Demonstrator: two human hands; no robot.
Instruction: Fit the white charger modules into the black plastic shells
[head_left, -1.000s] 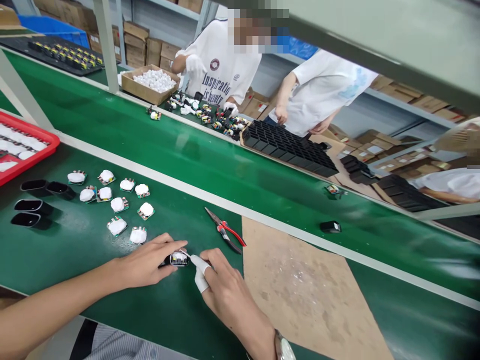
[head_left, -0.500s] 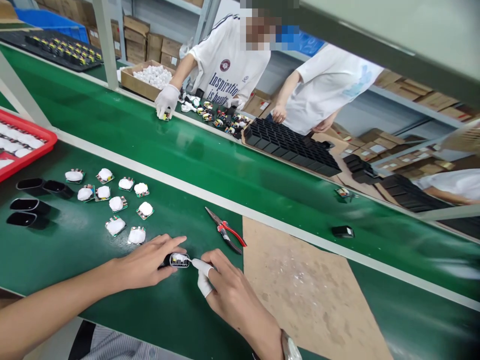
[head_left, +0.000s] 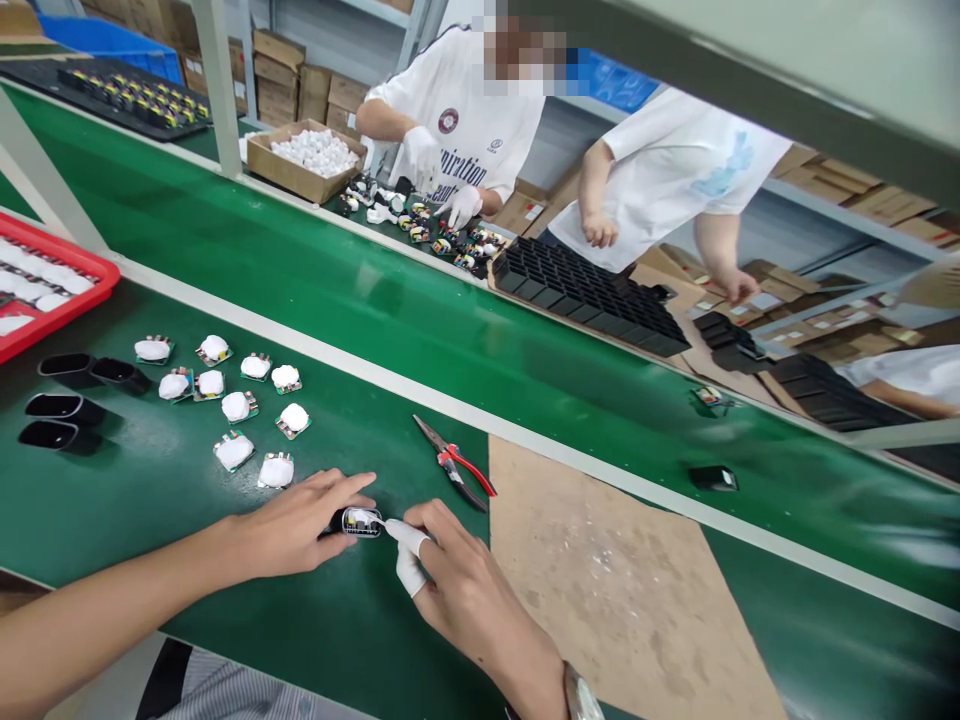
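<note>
My left hand [head_left: 311,520] is closed around a small black plastic housing [head_left: 361,521], its open end facing right. Inside the opening show a white lump and bits of a circuit board. My right hand [head_left: 457,575], with white finger cots on two digits, pinches at the housing's mouth. A thin pale tip runs from its fingers to the rim; what it belongs to is hidden. Just beyond my left hand sits a circuit board with a white pad [head_left: 276,470], the nearest of several. Red-handled pliers [head_left: 454,462] lie beyond my right hand.
Several black housings [head_left: 64,407] stand at left beside a red tray [head_left: 60,300]. A brown cardboard sheet [head_left: 600,570] lies to the right. Past a pale rail, a green conveyor belt [head_left: 420,330] carries a black housing [head_left: 714,478]. Two co-workers stand behind it.
A co-worker's gloved hand has drawn back from the belt to the parts pile. The board and housing on the belt have moved right. My hands keep the same pose.
</note>
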